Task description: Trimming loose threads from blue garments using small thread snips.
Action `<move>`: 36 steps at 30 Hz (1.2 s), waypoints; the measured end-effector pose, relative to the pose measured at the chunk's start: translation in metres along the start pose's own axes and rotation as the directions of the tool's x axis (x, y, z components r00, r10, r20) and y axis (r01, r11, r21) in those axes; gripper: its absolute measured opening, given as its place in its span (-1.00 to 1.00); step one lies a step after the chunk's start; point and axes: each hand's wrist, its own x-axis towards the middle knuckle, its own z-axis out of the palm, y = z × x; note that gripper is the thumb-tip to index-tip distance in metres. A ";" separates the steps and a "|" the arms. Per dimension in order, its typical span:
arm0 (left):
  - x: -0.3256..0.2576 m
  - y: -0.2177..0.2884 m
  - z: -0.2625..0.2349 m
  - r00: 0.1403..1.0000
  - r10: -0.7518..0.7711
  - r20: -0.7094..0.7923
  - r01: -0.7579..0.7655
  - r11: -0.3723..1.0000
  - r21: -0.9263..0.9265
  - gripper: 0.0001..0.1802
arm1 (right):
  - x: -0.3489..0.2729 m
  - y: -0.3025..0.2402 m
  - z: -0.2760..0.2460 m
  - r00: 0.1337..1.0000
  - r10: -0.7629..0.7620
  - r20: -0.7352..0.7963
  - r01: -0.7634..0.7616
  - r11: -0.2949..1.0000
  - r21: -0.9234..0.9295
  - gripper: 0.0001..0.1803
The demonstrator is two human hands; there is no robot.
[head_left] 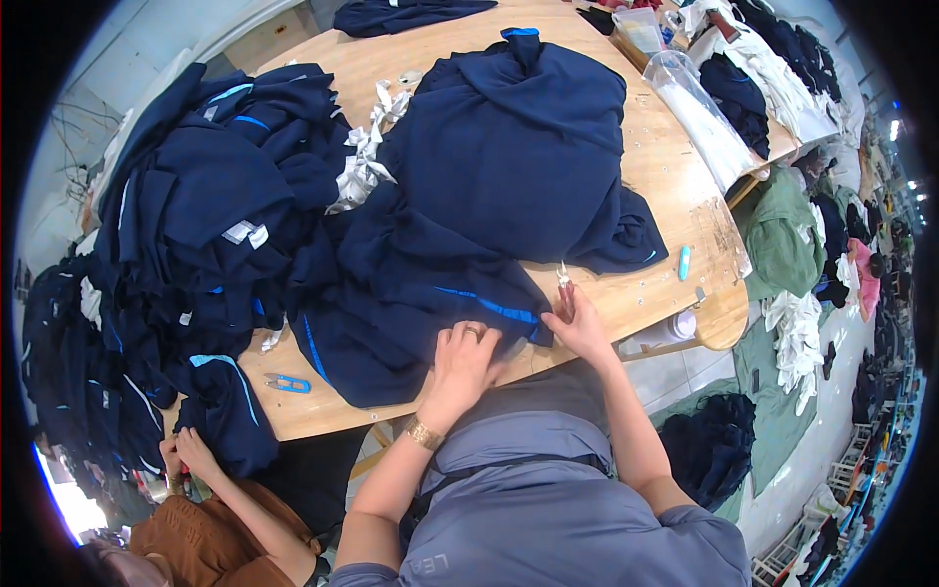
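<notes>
A dark navy garment [391,338] with bright blue trim strips lies across the table's near edge in front of me. My left hand [463,364] is on its near part, fingers bent down over the cloth and slightly blurred at the tips. In my right hand [585,328] is a pair of thread snips [565,287] with a red handle, the metal tip pointing away from me. That hand is closed around the handle, beside the garment's right end. Just beyond rises a large navy garment pile [509,147].
Blue-handled snips [288,383] lie left on the wooden table [675,147]; a turquoise cutter [684,262] lies right. White scraps [362,161] sit between the pile and another navy heap [205,176]. At lower left, a co-worker's hands [191,455] touch navy cloth. A white tub [678,327] stands below.
</notes>
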 end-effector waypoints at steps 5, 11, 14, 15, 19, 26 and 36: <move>0.006 -0.024 -0.047 0.930 -0.360 0.075 0.322 0.700 -0.638 -0.91 | 0.020 -0.045 -0.036 0.997 0.074 0.027 -0.065 0.578 0.814 -0.67; 0.016 -0.042 -0.109 0.786 -0.586 -0.199 0.212 0.557 -0.803 -0.84 | 0.036 -0.097 -0.067 0.998 -0.028 0.063 -0.046 0.411 0.910 -0.70; -0.007 -0.069 -0.101 0.708 -0.581 -0.402 0.236 0.731 -0.640 -0.81 | 0.053 -0.078 -0.033 0.986 -0.014 0.169 -0.143 0.462 0.875 -0.81; -0.011 -0.066 -0.088 0.711 -0.616 -0.339 0.253 0.673 -0.695 -0.79 | 0.051 -0.074 -0.028 0.992 0.012 0.125 -0.114 0.500 0.858 -0.80; -0.007 -0.029 -0.052 0.804 -0.593 -0.042 0.465 0.671 -0.578 -0.80 | 0.037 -0.039 -0.008 0.996 0.091 0.001 -0.068 0.738 0.671 -0.77; 0.012 0.000 0.009 0.943 -0.287 0.171 0.329 0.885 -0.331 -0.72 | 0.000 -0.006 0.006 0.995 0.098 0.004 -0.088 0.872 0.482 -0.82; 0.027 -0.032 0.009 0.794 -0.334 0.509 0.606 0.359 -0.710 -0.73 | -0.015 -0.023 0.030 0.977 -0.112 0.183 -0.006 0.838 0.545 -0.76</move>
